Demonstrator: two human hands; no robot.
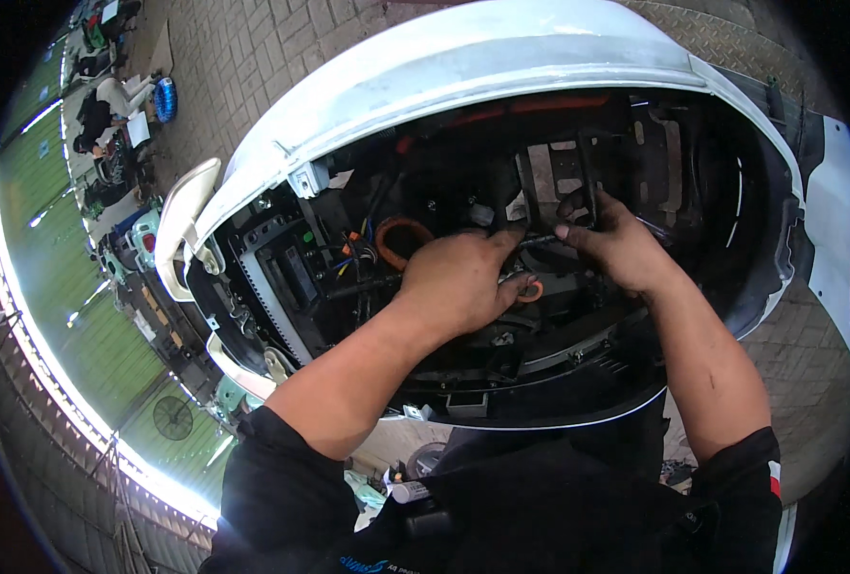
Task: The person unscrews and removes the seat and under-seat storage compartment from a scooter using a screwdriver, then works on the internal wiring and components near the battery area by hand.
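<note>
Both of my hands are inside the open body of a white motor scooter (425, 88). My left hand (456, 277) has its fingers curled down among the dark parts, and what they hold is hidden. Its thumb lies beside a small orange ring (532, 291). To the right, my right hand (618, 241) is closed in a pinch, thumb toward the left hand, around a thin black cable (540, 240) that spans the gap between both hands. A thick orange loop (401, 241) curves just left of my left hand.
Coloured wires (344, 264) and a dark boxed unit (296, 273) fill the body's left end. A cream handlebar cover (188, 215) sticks out at left. Beyond lie brick paving (253, 72), a person (109, 110) seated among parts, and a standing fan (174, 418).
</note>
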